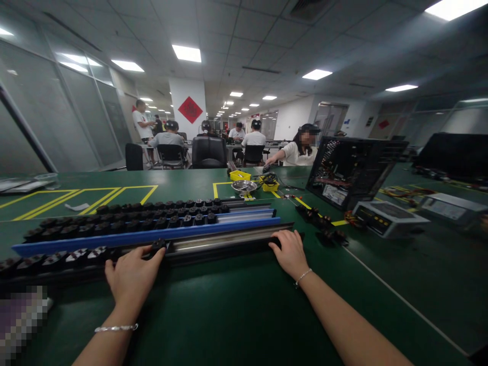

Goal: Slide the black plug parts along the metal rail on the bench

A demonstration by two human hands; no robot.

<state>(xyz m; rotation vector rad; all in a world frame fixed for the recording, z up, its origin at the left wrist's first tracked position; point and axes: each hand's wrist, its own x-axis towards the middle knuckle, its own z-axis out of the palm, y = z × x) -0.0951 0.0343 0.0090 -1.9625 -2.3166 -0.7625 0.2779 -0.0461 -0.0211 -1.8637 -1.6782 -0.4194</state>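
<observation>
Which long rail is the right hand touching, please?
The long black rail nearest the wearer: the right hand rests on its end, in front of the blue rail.

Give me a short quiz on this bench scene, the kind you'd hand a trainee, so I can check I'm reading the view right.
1. True or false: the fingers of the right hand, not those of the left hand, are at the small black part on the front rail.

2. What colour is the long strip just behind the front rail?
A) Red
B) Blue
C) White

3. Fill in the blank: seen from the camera, the open computer case stands to the ____ of the shiny metal bowl.

Key: 1. False; 2. B; 3. right
</observation>
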